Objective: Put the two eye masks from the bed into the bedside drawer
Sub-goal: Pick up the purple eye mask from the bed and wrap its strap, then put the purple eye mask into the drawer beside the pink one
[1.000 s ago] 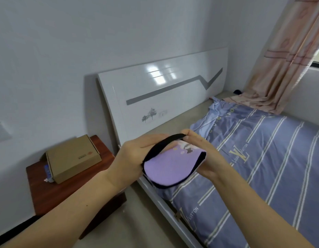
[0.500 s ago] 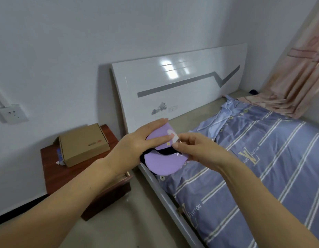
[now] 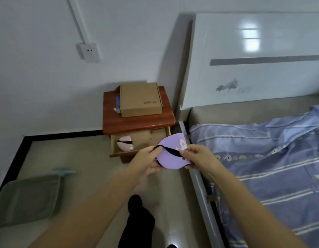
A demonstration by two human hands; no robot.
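A purple eye mask [image 3: 170,156] with a black strap is held folded between both hands, in front of and a little right of the open drawer. My left hand [image 3: 146,162] grips its left side and strap. My right hand [image 3: 199,157] pinches its right edge. The bedside drawer [image 3: 151,138] of the reddish-brown nightstand [image 3: 137,120] is pulled open. A pink eye mask [image 3: 125,143] with a black strap lies in the drawer's left part. The bed [image 3: 262,158] with its striped blue cover is on the right.
A cardboard box [image 3: 139,99] sits on the nightstand top. A green plastic bin [image 3: 28,197] stands on the floor at the left. The white headboard [image 3: 253,59] leans behind the bed. My dark trouser leg [image 3: 139,221] shows below. A wall socket [image 3: 88,51] is above left.
The view has swung left and down from the bed to the nightstand. Both hands carried the purple mask to just in front of the open drawer, which now shows a pink mask inside.
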